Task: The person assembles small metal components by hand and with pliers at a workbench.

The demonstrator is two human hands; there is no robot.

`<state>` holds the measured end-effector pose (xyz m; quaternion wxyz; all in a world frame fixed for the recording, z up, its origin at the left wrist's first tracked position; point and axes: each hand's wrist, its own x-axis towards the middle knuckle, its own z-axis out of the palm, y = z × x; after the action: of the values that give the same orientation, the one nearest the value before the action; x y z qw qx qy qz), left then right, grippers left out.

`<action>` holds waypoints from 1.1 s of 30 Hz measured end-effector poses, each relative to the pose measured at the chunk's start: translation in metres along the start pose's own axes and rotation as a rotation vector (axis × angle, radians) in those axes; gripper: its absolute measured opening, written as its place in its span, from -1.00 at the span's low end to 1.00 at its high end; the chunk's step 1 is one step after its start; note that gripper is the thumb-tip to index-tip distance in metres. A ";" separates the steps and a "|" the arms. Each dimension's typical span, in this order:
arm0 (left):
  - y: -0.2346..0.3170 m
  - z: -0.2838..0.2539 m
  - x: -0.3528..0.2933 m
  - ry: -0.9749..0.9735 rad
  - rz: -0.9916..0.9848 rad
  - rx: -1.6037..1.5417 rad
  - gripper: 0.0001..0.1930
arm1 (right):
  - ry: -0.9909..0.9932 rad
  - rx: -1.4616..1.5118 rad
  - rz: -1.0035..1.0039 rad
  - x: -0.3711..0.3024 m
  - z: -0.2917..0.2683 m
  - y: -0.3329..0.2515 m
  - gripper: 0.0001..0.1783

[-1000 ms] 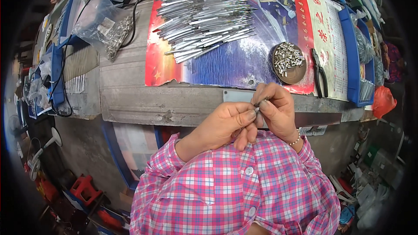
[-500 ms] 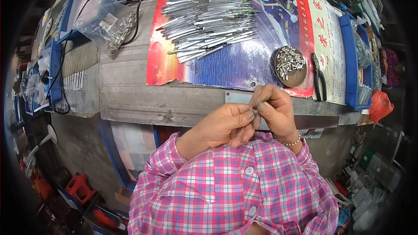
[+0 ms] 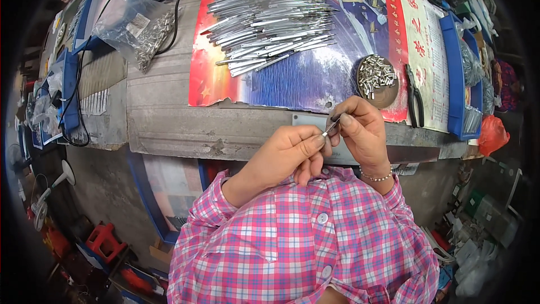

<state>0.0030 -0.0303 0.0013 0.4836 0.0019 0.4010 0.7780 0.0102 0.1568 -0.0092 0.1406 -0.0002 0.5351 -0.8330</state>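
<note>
In front of my chest, close to the table's front edge, my left hand (image 3: 299, 147) pinches a small silver metal piece (image 3: 324, 134) between thumb and forefinger. My right hand (image 3: 360, 129), with a beaded bracelet at its wrist, grips a thin dark piece (image 3: 336, 118) in its fingertips. The two pieces meet or nearly meet between the hands; whether they are joined I cannot tell. Beyond the right hand stands a round bowl (image 3: 384, 99) of short silver metal sleeves (image 3: 374, 76). A wide pile of slim silver metal rods (image 3: 270, 17) lies farther back.
Black-handled pliers (image 3: 415, 98) lie right of the bowl, on a printed poster (image 3: 304, 87). At the right edge is a blue bin (image 3: 466, 118) with bagged parts. To the left lie a clear bag of metal parts (image 3: 149, 39) and a black cable (image 3: 176, 19).
My hands have drawn slightly apart, the right one moving up and right. The small silver piece and the thin dark piece now show between the fingertips.
</note>
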 end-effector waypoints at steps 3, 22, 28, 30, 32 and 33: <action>0.000 -0.001 0.000 -0.035 -0.006 -0.009 -0.71 | 0.005 0.004 -0.031 -0.002 0.000 -0.002 -0.88; -0.006 -0.002 -0.007 0.025 -0.035 -0.021 -0.73 | 0.266 0.006 -0.262 0.002 -0.004 -0.007 -0.84; -0.007 -0.004 -0.007 -0.021 -0.005 -0.019 -0.72 | 0.040 -0.065 -0.005 -0.006 0.012 0.001 -0.88; -0.009 -0.005 -0.008 -0.028 0.000 -0.015 -0.72 | 0.015 -0.072 -0.003 -0.006 0.011 0.001 -0.88; -0.009 -0.006 -0.009 -0.038 0.000 -0.013 -0.72 | -0.012 -0.134 0.003 -0.007 0.011 0.001 -0.87; -0.008 -0.005 -0.009 -0.041 -0.002 -0.008 -0.71 | -0.012 -0.134 0.004 -0.008 0.012 0.002 -0.87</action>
<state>0.0117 -0.0385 -0.0039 0.4925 0.0154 0.3877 0.7790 0.0198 0.1477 -0.0046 0.1453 -0.0135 0.5887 -0.7951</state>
